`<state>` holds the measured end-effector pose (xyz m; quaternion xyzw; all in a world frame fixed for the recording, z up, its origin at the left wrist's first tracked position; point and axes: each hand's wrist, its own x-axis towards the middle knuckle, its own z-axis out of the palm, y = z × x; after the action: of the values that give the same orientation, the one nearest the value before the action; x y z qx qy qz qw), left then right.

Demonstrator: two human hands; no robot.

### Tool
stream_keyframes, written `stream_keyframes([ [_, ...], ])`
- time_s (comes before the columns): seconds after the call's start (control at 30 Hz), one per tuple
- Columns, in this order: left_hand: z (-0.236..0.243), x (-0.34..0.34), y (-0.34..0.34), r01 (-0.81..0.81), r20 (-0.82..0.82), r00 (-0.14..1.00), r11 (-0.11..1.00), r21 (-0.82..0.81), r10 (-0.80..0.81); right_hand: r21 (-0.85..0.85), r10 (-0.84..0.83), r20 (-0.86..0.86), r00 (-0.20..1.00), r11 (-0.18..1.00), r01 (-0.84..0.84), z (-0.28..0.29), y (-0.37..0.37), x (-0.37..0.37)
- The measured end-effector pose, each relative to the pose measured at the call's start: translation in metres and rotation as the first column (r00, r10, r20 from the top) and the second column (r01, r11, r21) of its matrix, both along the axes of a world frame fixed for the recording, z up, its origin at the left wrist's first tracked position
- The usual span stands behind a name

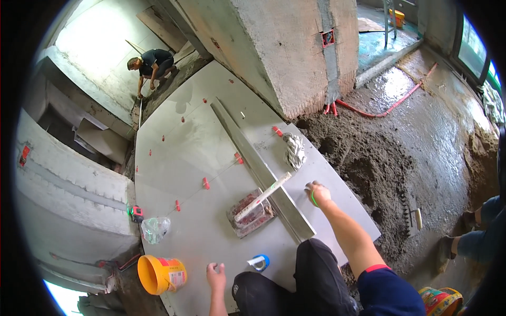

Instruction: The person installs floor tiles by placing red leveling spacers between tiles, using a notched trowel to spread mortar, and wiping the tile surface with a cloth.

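My right hand (318, 194) is over the right part of the large grey floor tiles (174, 126), just right of a long metal straightedge (253, 158). Its fingers are curled in together; anything between them is too small to make out. A green light line crosses that wrist. My left hand (215, 275) hovers near the front, fingers loosely apart and nothing in them. Between the hands lies a clear box of red pieces (245, 224), a white-handled tool (263, 196) resting across it. A blue-and-white roll (259, 262) sits by my knees. Red tile clips (206, 183) line the joints.
A yellow bucket (155, 275), a plastic bag (156, 229) and a red laser level (136, 213) are at left. A striped glove or cloth (294, 150) lies ahead. Wet mortar (363, 163) with a notched trowel (412, 218) is at right. One person (153, 66) crouches far left; another's legs (479, 231) stand right.
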<state>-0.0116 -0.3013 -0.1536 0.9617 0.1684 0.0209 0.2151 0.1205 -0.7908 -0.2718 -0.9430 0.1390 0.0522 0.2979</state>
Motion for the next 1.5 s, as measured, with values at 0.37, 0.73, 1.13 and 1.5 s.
stream_keyframes([
  [0.37, -0.092, 0.189, -0.119, 0.651, -0.189, 0.758, 0.739, 0.172, -0.624, -0.229, -0.016, 0.093, 0.995, 0.973, 0.037, 0.022, 0.006, 0.154],
  [0.73, -0.103, 0.203, -0.118, 0.683, -0.133, 0.730, 0.707, 0.184, -0.670, -0.286, -0.205, 0.448, 0.870, 0.889, 0.357, -0.064, -0.012, 0.048],
  [1.13, -0.061, 0.102, 0.006, 0.384, -0.020, 0.923, 0.923, 0.008, -0.384, -0.197, -0.478, 0.234, 0.847, 0.829, 0.523, -0.023, -0.050, -0.375],
  [1.5, 0.003, -0.252, 0.125, -0.199, 0.017, 0.980, 0.972, 0.127, 0.198, -0.200, -0.522, 0.191, 0.831, 0.809, 0.553, -0.048, -0.144, -0.331],
])
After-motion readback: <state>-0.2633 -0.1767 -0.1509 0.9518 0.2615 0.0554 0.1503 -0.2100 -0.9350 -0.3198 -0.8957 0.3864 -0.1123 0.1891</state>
